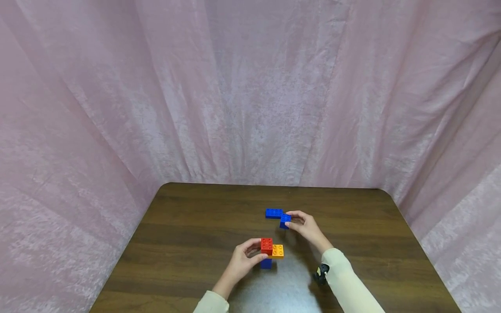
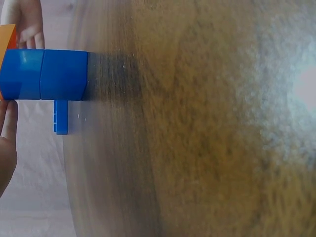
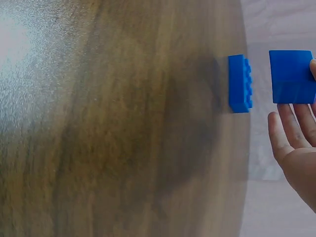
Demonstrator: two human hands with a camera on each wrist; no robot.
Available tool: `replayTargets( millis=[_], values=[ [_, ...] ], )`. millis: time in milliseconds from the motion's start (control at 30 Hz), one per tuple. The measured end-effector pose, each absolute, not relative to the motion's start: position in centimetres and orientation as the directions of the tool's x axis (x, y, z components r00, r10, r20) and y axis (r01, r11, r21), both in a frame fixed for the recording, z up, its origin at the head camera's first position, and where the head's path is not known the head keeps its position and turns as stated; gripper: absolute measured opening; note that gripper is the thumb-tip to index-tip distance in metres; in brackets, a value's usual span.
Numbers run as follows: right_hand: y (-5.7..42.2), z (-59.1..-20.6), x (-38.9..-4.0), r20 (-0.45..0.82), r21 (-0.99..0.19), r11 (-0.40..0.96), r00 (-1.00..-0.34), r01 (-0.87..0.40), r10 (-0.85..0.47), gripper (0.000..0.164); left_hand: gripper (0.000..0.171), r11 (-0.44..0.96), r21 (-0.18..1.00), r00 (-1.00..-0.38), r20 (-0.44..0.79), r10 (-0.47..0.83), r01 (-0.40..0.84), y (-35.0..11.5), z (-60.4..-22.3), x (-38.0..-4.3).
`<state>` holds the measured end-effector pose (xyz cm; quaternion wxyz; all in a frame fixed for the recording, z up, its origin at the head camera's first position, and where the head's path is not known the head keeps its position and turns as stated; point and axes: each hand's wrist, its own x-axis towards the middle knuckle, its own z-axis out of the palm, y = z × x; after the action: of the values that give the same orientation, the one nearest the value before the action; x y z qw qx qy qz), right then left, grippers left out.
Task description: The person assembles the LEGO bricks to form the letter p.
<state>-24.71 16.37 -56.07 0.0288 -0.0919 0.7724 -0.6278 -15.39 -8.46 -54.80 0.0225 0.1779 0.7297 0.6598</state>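
Observation:
My left hand (image 1: 241,262) grips a stack of toy building bricks between thumb and fingers. On top is a square red brick (image 1: 266,246), over a yellow-orange brick (image 1: 278,251) that juts out to the right. Under these come two blue bricks (image 2: 44,74), one on the other. Whether the stack touches the table I cannot tell. Farther forward, my right hand (image 1: 307,227) pinches a square blue brick (image 3: 291,76), held above the table. Just beyond it a longer blue brick (image 1: 273,213) lies studs up.
The dark wooden table (image 1: 188,243) has rounded far corners. Pink curtains (image 1: 250,95) hang behind it and at both sides. A small black device (image 1: 321,274) is strapped at the right wrist, by the sleeve.

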Motion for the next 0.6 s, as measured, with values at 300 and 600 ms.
replayTargets(
  millis=[300, 600],
  values=[
    [16.4, -54.4, -23.1, 0.135, -0.974, 0.144, -0.958, -0.175, -0.254, 0.036, 0.034, 0.076, 0.972, -0.94, 0.193, 0.281, 0.222, -8.4, -54.7, -15.3],
    [16.4, -51.6, -20.0, 0.177, -0.961, 0.15, -0.934, -0.232, -0.31, 0.032, 0.034, 0.076, 0.975, -0.943, 0.182, 0.277, 0.21, -8.3, -54.7, -15.2]
  ],
)
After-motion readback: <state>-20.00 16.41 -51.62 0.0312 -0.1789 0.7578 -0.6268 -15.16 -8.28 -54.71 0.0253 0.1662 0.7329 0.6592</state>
